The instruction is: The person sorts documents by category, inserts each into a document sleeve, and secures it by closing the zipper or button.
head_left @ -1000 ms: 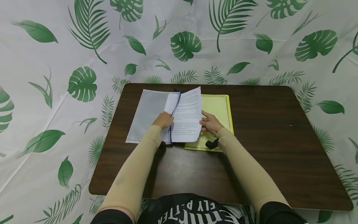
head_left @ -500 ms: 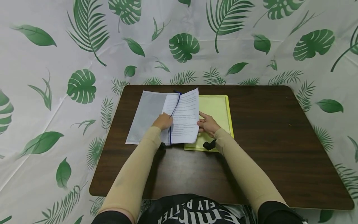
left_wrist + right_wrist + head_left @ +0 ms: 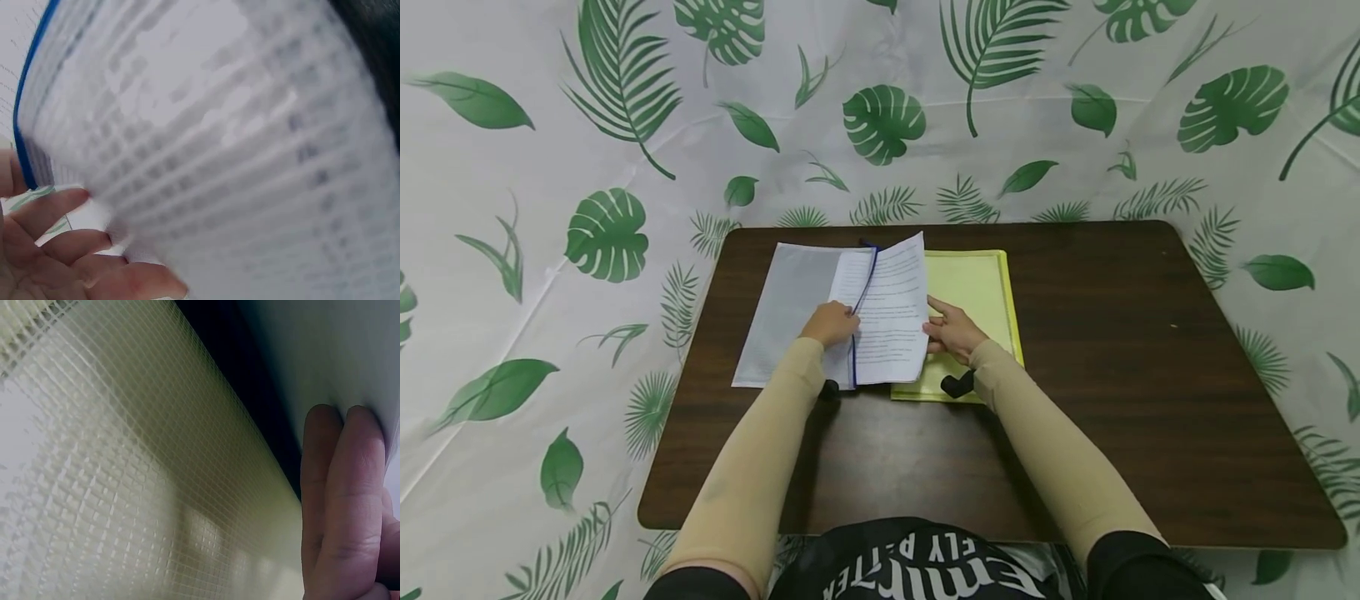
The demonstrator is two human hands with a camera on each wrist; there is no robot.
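A clear mesh zip pouch (image 3: 790,308) lies at the left of the table, its blue zip edge (image 3: 853,358) facing right. The left hand (image 3: 830,323) grips the pouch at that edge; its curled fingers (image 3: 56,250) show beside the mesh in the left wrist view. Printed sheets (image 3: 891,317) reach partly into the pouch, their right part outside and slightly bowed. At the sheets' right edge the right hand (image 3: 953,330) holds them, with two fingers (image 3: 353,506) under the paper in the right wrist view. The right thumb is mostly hidden there.
Under the right hand and sheets lies a yellow mesh pouch (image 3: 973,292). Both sit on a dark brown table (image 3: 1097,375) with rounded corners. A white cloth with green leaves (image 3: 1000,192) hangs behind and beside the table.
The right hand and the sheets have shifted slightly left, toward the clear pouch. The left hand keeps its grip at the zip edge. The head view has swayed a little.
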